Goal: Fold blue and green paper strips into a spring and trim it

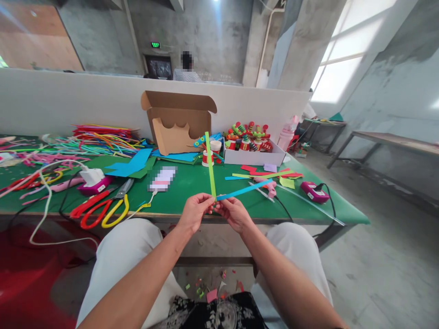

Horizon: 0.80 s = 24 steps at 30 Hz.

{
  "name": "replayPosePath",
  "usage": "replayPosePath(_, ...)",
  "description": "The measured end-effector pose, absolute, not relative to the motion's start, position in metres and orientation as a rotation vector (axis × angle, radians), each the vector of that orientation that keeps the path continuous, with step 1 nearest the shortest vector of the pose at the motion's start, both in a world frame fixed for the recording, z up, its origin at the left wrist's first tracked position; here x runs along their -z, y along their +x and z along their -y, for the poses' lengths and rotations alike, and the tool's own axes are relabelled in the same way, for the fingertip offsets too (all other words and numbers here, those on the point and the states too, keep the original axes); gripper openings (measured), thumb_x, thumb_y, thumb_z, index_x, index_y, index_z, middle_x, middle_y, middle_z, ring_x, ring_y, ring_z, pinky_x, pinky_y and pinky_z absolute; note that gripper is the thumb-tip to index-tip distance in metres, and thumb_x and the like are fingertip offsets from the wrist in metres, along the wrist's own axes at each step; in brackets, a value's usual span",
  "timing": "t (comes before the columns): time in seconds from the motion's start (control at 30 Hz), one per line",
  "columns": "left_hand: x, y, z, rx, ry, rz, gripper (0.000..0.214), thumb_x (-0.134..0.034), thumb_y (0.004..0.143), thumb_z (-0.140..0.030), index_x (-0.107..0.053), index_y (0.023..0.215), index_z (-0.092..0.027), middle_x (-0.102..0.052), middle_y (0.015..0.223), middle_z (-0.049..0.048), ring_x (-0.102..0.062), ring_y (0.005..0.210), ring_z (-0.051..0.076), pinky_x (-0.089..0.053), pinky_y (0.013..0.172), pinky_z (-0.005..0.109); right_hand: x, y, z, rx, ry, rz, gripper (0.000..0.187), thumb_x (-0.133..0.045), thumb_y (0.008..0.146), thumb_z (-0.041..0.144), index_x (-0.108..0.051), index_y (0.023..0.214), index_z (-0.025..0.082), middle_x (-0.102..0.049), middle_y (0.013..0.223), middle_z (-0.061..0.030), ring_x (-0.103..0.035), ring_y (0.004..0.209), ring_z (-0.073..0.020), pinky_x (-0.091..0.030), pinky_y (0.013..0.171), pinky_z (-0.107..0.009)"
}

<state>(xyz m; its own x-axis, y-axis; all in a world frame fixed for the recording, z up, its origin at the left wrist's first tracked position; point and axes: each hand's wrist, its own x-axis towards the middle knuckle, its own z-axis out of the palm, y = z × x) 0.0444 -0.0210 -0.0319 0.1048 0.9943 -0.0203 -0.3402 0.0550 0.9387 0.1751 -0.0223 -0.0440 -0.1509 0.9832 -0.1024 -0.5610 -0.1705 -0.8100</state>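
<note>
- Green desk (192,183), seen from the seat of a person whose bare forearms reach forward to the middle of its near edge.
- Left hand (197,211): thumb and fingers pinched closed on the lower end of a green strip (210,169), which stands nearly upright.
- Right hand (236,213): thumb and fingers pinched closed around the near end of a blue strip (245,189), which slants up toward the desk's right end. The two hands meet, and the strips form a V at the fingertips; whether they are joined there cannot be told.
- Beyond the blue strip's tip, a pink glue gun (272,190) lies among loose strips and paper bits.
- Near the desk's right end, a purple socket (313,192) with a black plug.
- Toward the left of the near edge, scissors (118,201) with red and yellow handles; just beyond them, another purple socket (92,186) with a white plug.
- Along the far edge, left to right: a heap of coloured strips (103,142), an open cardboard box (180,116), paper cups (216,145), a white box (252,158) full of small cup figures, and a pink bottle (286,137).
- Beyond a white partition (113,98), a person in a striped top (185,76).
</note>
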Motion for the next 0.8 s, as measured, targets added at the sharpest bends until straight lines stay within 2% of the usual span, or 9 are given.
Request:
replayPosePath(0.27, 0.0286, 0.0451, 0.0223, -1.303, 1.118, -1.011, 0.034, -0.083, 0.05, -0.041, -0.064, 0.061, -0.015, -0.058, 0.05, -0.0027, -0.049, 0.045, 0.008, -0.04, 0.045, 0.021, 0.0397, 0.175, 0.0271, -1.568, -0.832, 0.744, 0.037, -0.091, 0.039, 0.034, -0.067, 0.06, 0.017, -0.065, 0.054, 0.0035, -0.06, 0.052, -0.008, -0.051, 0.056, -0.019)
replayPosePath(0.43, 0.0297, 0.0455, 0.0222, -1.321, 1.163, -1.039, 0.033, -0.081, 0.054, -0.043, -0.064, 0.06, -0.015, -0.059, 0.051, -0.0017, -0.051, 0.046, 0.009, -0.042, 0.046, 0.022, 0.0386, 0.1724, 0.0283, -1.527, -0.874, 0.785, 0.038, -0.09, 0.04, 0.041, -0.068, 0.059, 0.017, -0.065, 0.054, 0.0032, -0.059, 0.05, -0.0078, -0.05, 0.055, -0.019)
replayPosePath(0.8, 0.0315, 0.0419, 0.0202, -1.269, 1.105, -1.023, 0.037, -0.083, 0.047, -0.044, -0.069, 0.064, -0.015, -0.066, 0.056, 0.0022, -0.057, 0.05, 0.012, -0.046, 0.048, 0.024, 0.0418, 0.1726, 0.0275, -1.403, -0.966, 0.855, 0.034, -0.087, 0.047, 0.039, -0.068, 0.062, 0.016, -0.065, 0.056, 0.0023, -0.058, 0.052, -0.0091, -0.05, 0.061, -0.024)
